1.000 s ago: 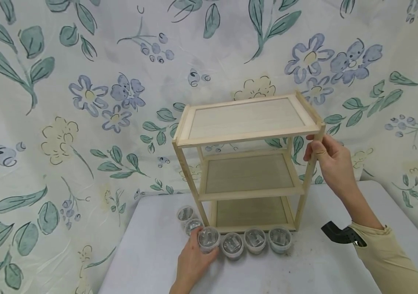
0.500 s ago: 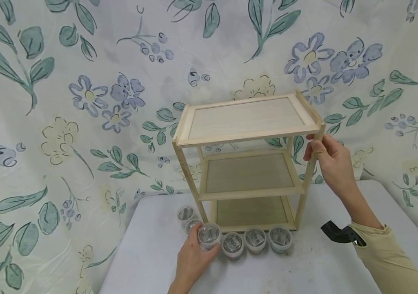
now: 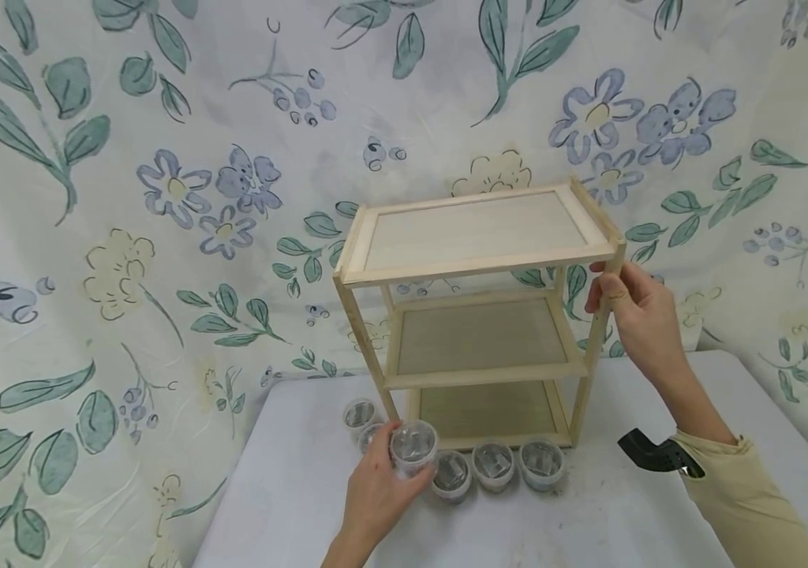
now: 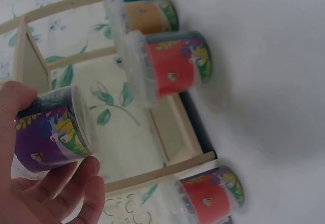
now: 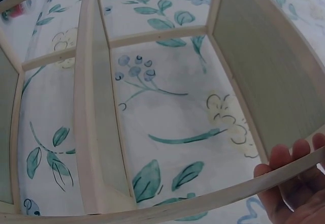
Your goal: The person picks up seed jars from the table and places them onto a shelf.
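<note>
The left hand (image 3: 381,493), its grip curled round a purple-labelled tub (image 3: 414,443), is holding this above the worktop (image 3: 283,489) before the wooden shelf (image 3: 478,229), while the right hand (image 3: 641,315), gripping a front post (image 3: 593,347), is presumably steadying the structure.

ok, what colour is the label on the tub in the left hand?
Mostly purple label, with yellow, green and blue motifs; left wrist view shows it best.

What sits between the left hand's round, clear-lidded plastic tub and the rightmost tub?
Two round, clear-lidded tubs stand there on the white table, in the head view.
</note>
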A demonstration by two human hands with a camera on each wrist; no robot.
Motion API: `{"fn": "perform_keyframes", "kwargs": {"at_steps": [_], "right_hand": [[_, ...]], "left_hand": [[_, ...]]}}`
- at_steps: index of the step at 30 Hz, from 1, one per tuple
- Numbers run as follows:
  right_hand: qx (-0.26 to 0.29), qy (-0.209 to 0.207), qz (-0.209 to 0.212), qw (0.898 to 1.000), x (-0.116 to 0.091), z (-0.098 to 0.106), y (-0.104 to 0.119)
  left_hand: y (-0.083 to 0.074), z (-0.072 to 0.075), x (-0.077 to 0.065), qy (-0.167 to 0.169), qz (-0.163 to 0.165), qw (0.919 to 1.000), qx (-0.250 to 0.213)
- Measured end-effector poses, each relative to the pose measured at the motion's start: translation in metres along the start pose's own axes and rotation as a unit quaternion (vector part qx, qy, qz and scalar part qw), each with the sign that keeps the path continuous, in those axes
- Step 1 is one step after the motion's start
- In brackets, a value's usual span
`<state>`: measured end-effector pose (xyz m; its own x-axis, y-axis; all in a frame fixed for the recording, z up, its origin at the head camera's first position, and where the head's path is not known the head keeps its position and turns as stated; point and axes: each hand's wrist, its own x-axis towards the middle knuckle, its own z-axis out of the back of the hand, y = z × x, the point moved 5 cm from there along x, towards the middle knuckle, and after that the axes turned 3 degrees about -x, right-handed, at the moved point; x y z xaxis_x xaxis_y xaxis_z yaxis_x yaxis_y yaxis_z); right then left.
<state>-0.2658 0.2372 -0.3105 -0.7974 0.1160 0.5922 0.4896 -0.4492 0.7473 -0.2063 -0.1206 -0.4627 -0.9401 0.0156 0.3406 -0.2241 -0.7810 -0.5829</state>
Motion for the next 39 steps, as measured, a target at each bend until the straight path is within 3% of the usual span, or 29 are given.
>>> {"fn": "perform_keyframes", "kwargs": {"at_steps": [8, 23, 39], "right_hand": [[0.001, -0.002, -0.001, 1.0, -0.001, -0.001, 0.0], [-0.005, -0.005, -0.003, 1.0, -0.001, 0.0, -0.001], [0.001, -0.001, -0.008, 1.0, 0.001, 0.001, -0.002]], "left_hand": [[-0.016, 0.006, 0.007, -0.005, -0.026, 0.9996, -0.004], [-0.034, 0.012, 0.013, 0.013, -0.034, 0.9991, -0.021], [-0.064, 0.022, 0.026, 0.023, -0.094, 0.9935, -0.06]]}}
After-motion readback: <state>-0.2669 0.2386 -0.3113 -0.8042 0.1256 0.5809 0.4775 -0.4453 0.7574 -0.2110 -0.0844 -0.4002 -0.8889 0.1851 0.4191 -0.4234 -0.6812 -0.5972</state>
